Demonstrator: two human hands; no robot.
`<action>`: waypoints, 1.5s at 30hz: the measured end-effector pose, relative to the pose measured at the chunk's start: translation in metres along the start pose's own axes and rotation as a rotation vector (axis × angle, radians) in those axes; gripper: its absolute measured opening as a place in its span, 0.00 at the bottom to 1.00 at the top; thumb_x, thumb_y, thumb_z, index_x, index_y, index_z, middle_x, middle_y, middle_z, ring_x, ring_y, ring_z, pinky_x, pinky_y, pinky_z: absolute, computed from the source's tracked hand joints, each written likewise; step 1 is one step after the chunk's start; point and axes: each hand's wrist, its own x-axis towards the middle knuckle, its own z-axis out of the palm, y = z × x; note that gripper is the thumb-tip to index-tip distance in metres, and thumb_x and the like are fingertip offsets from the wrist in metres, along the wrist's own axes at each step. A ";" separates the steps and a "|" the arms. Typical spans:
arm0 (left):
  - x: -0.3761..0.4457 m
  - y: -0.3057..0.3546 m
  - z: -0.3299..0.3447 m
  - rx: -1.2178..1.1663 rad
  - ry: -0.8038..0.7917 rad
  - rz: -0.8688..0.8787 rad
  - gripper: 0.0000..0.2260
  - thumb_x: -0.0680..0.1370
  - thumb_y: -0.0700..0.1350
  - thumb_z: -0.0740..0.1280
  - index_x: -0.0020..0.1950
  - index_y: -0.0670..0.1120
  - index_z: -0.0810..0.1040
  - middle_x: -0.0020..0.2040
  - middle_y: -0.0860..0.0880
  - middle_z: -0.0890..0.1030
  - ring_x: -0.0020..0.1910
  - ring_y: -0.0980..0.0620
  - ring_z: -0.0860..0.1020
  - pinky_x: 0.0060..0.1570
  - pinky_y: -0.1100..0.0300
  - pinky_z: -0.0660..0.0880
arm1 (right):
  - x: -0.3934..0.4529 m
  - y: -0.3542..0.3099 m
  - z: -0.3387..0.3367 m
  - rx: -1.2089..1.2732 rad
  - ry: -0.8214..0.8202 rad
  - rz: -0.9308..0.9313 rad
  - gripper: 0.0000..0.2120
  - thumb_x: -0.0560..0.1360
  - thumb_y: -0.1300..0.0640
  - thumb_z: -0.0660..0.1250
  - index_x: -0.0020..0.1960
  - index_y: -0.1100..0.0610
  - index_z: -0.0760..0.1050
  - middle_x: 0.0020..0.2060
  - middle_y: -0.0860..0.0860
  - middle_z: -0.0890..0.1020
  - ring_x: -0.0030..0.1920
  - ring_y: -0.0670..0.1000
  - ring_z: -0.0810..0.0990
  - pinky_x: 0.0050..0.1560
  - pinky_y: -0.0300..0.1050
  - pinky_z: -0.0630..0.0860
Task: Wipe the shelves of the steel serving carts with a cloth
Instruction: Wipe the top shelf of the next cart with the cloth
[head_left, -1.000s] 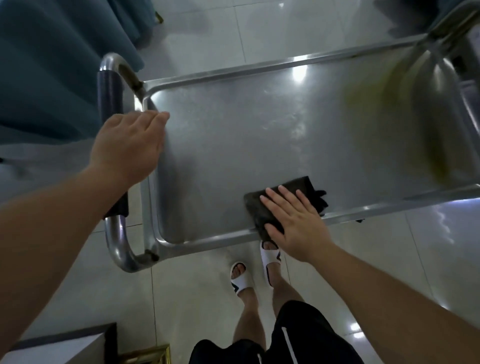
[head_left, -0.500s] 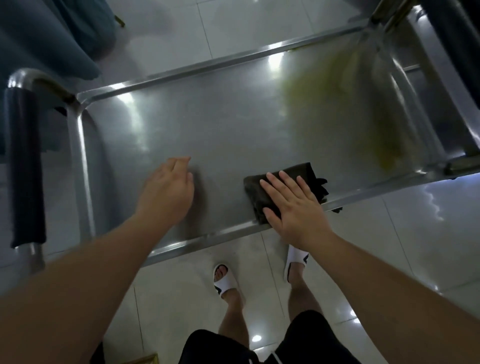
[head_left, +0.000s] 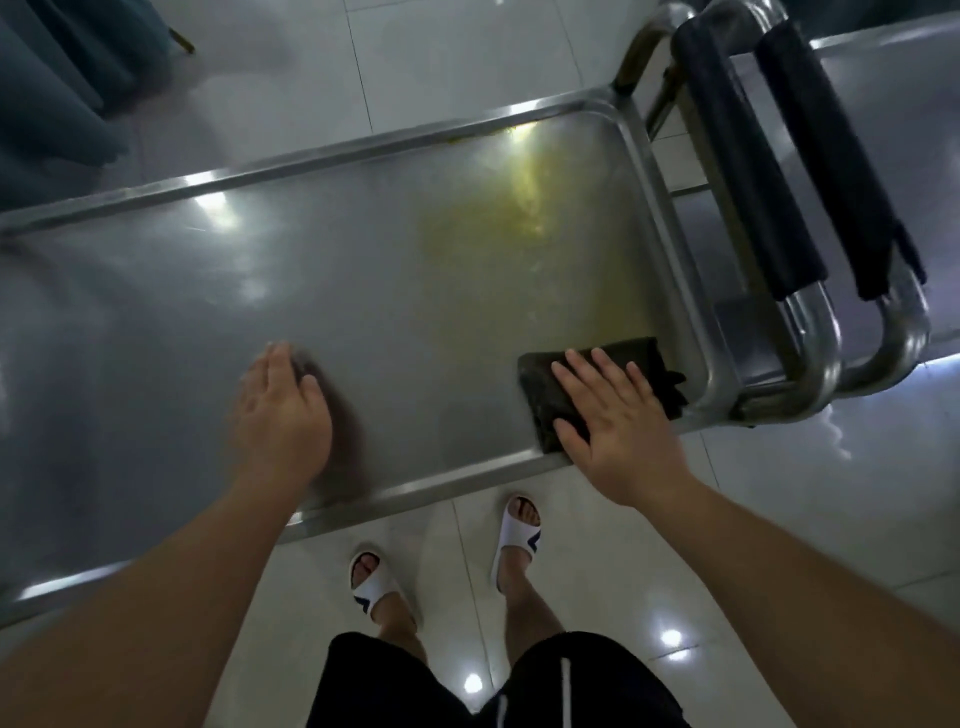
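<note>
On cart shelf (head_left: 363, 291), right hand (head_left: 618, 421) flat on cloth (head_left: 561, 395), left hand (head_left: 283, 415) relaxed, apart.

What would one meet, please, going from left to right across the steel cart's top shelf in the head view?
The person's left hand resting on the steel shelf → yellowish smear on the steel → dark folded cloth under the flat right hand → two black-padded steel cart handles.

My 2 white slides (head_left: 519, 535) stand on the glossy pale tiled floor (head_left: 805, 519), below my black shorts (head_left: 597, 686). A teal curtain (head_left: 57, 78) hangs at my far left. Ceiling lights glint off the tiles near my feet.
</note>
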 end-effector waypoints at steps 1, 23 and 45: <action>0.003 -0.001 0.002 0.008 0.004 -0.011 0.23 0.87 0.46 0.58 0.82 0.41 0.63 0.82 0.39 0.64 0.81 0.37 0.61 0.80 0.41 0.58 | -0.001 0.015 -0.003 -0.001 0.002 0.011 0.31 0.83 0.39 0.51 0.84 0.48 0.57 0.83 0.47 0.59 0.83 0.51 0.52 0.82 0.58 0.48; 0.040 -0.012 0.046 0.009 0.196 -0.032 0.28 0.84 0.52 0.50 0.85 0.46 0.58 0.86 0.46 0.56 0.85 0.45 0.51 0.83 0.48 0.45 | -0.037 -0.114 0.034 0.091 0.049 -0.212 0.31 0.81 0.41 0.62 0.82 0.46 0.63 0.82 0.45 0.62 0.83 0.50 0.56 0.81 0.56 0.54; 0.069 -0.037 0.008 -0.044 0.191 0.021 0.25 0.84 0.53 0.51 0.78 0.49 0.72 0.79 0.47 0.69 0.77 0.41 0.66 0.77 0.48 0.57 | 0.078 -0.169 0.019 0.070 -0.033 -0.452 0.32 0.82 0.39 0.57 0.83 0.46 0.58 0.82 0.45 0.59 0.83 0.49 0.51 0.82 0.53 0.43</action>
